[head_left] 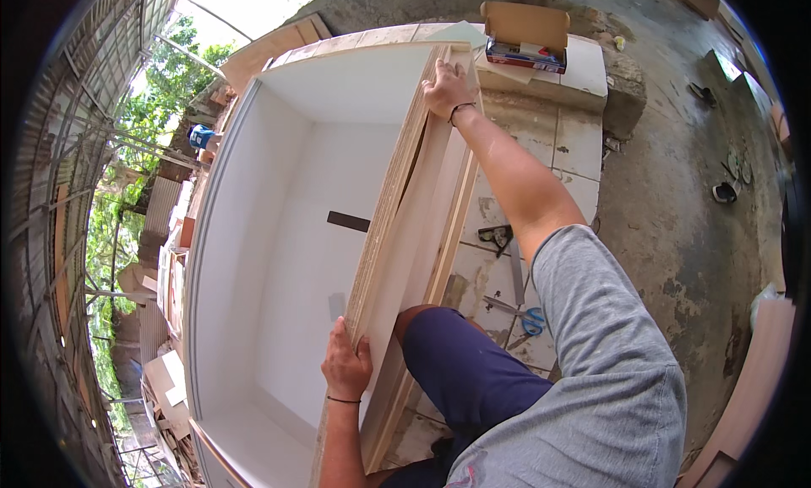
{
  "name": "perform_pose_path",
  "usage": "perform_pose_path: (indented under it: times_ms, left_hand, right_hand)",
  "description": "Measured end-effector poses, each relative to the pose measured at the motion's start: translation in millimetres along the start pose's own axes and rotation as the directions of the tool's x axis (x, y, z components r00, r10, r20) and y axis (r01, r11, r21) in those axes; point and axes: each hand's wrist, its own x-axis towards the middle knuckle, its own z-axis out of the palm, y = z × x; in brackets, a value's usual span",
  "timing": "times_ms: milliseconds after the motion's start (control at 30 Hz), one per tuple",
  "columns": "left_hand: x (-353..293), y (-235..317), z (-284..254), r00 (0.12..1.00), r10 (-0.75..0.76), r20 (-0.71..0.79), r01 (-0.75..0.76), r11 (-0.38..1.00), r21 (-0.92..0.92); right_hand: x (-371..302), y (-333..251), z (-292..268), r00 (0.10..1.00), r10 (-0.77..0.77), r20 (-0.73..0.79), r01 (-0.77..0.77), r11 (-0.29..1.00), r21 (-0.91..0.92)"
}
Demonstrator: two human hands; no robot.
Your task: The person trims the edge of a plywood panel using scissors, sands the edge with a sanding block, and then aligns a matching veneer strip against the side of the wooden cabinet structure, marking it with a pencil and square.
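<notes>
Pale raw-edged wood meets both hands: the left hand (346, 366), at 7 o'clock, pinches the long layered wooden board (376, 243) between thumb and fingers, while the right hand (449, 89), towards 12 o'clock, lies over its far end with fingers spread; how firmly those fingers close, I cannot tell. The board runs slantwise from 12 o'clock down to 7, along the right side of the white-lined, box-shaped cabinet shell (266, 163).

To hold the board well, I would keep the two hands well apart, as they are, press evenly at both ends, and keep fingertips out of the dark gap along its length. Sighting down the raw edge should show any twist or step.

As for containers, the cabinet shell lies with its open side up, filling the view from 7 round to 12 o'clock. Inside, towards 9, shows a short dark strip (348, 222); whether loose piece or slot, I cannot tell. At 1 o'clock, an open red-and-blue cardboard box (525, 22) with a brown inner lid holds small items too indistinct to name. At 4 o'clock, outside any container, lie blue-handled metal scissors (532, 322) on the pale tiles (579, 138).
</notes>
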Motion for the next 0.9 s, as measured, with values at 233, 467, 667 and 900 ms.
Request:
perform_pose_path:
  times_ms: [233,467,667,900]
  left_hand:
    - [5,5,8,0.998,0.04,-0.046,-0.041,0.999,-0.028]
    - [4,0,2,0.996,0.044,-0.081,-0.045,0.999,-0.021]
    - [1,0,4,0.999,0.011,-0.048,-0.01,1.0,0.022]
    - [3,0,5,0.995,0.044,-0.087,-0.041,0.999,0.034]
  right_hand:
    - [-23,15,3,0.975,-0.183,-0.128,0.21,0.945,0.25]
    - [-191,-28,-9,0.323,-0.945,0.052,0.946,0.323,-0.007]
    - [-153,-20,-4,0.062,-0.988,0.142,0.998,0.059,-0.022]
    - [-87,-6,-35,0.282,-0.924,0.259,0.942,0.216,-0.255]
